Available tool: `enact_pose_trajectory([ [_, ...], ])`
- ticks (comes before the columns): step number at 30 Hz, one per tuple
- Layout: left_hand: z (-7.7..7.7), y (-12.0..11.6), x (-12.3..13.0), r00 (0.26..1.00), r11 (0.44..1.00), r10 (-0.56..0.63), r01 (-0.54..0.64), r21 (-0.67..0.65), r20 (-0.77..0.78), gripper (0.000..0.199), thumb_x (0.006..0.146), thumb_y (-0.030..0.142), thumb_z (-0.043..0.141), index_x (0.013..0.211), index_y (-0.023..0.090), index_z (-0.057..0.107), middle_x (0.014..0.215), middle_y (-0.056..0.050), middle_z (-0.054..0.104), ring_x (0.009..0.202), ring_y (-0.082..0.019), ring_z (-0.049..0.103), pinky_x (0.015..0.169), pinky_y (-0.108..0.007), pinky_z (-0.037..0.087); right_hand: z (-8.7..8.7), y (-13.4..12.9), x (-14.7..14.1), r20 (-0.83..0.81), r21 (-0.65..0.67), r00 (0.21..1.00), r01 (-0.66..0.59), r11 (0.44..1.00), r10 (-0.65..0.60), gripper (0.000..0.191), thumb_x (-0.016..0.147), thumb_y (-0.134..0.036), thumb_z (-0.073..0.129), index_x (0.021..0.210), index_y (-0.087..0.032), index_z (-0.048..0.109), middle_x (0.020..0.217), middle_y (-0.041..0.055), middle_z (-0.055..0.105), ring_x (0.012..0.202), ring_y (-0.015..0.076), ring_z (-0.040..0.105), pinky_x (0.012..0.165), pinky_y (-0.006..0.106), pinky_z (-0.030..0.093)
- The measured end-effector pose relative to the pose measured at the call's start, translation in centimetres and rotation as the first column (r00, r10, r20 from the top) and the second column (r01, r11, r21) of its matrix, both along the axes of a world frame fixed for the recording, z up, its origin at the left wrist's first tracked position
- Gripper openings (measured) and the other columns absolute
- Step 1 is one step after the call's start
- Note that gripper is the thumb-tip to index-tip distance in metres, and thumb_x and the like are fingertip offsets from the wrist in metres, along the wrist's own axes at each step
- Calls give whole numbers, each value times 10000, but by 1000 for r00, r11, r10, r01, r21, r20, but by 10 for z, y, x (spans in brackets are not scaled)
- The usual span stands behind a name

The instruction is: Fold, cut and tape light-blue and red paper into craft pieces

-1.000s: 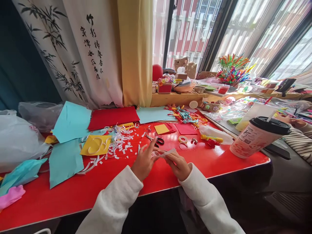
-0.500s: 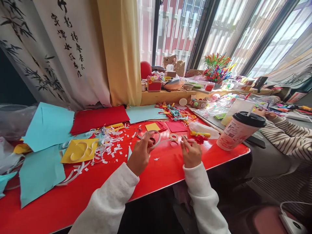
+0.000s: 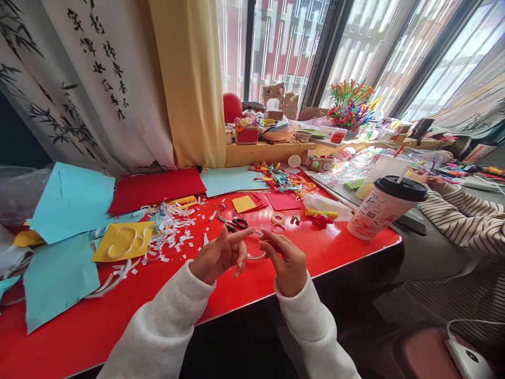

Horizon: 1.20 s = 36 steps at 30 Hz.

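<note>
My left hand [image 3: 221, 255] is over the red table [image 3: 244, 297], its index finger stretched toward my right hand and its other fingers loosely bent apart. My right hand [image 3: 290, 260] has thumb and fingers pinched at a thin whitish loop [image 3: 257, 257], which hangs between the two hands. The left index fingertip meets the top of the loop; whether it bears any of it I cannot tell. Just beyond lie dark-handled scissors [image 3: 239, 223], a yellow patterned tape roll [image 3: 278, 218], a pink ring [image 3: 278, 228] and small shiny beads or bells [image 3: 295, 219].
White paper scraps [image 3: 173, 231] and blue paper sheets [image 3: 61, 279] spread to the left. A lidded drink cup [image 3: 369, 213] and a yellow glue stick [image 3: 321, 213] stand or lie to the right. A co-worker's striped sleeve [image 3: 453, 216] shows beyond the cup.
My right hand has come left, away from the small shiny beads, to meet the left. The loop, earlier around my left fingers, now hangs lower between both hands. The left fingers have spread.
</note>
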<state>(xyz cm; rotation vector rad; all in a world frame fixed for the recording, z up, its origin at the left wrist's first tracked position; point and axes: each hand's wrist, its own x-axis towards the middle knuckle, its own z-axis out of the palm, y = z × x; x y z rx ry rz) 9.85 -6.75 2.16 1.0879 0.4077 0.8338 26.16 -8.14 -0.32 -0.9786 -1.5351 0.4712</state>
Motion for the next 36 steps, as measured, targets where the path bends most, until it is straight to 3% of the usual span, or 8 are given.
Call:
enact_pose_trajectory([
  [6,1,-3,0,981,988,-142,148,-38,130,662,798,505,63,1213,78,355,420,10,441,349,-90,404,410,-240,280,14,-4,-13,11,132,995,101,986,-104,222,727,-142,517,937,-161,585,799,49,620,687,123,588,646,255,508],
  [10,-1,-4,-1,975,984,-170,177,-33,143,678,794,513,61,1236,61,309,397,4,451,357,-93,394,425,-246,275,16,-6,-15,45,245,986,143,959,-159,212,716,-105,522,911,-144,595,780,53,627,682,119,591,639,243,508],
  [19,-2,-5,-1,961,967,-242,251,-47,133,699,779,534,33,1274,73,207,380,4,471,337,-94,390,416,-242,266,12,-5,-12,93,346,972,173,922,-217,196,712,-76,511,864,-160,602,760,45,632,685,126,592,635,244,508],
  [29,-1,-5,-1,958,962,-263,269,-42,110,734,756,561,12,1272,80,214,379,-1,484,342,-102,410,421,-247,267,13,-5,-7,49,230,979,181,956,-197,168,734,-116,480,850,-165,591,734,40,615,631,113,580,612,248,507],
  [36,-3,-5,-1,955,961,-270,275,-29,121,745,748,564,-6,1268,86,232,392,-3,490,343,-104,414,411,-245,272,16,-9,-5,101,182,989,91,979,-111,213,698,-121,535,900,-166,584,799,44,616,667,116,582,640,248,508],
])
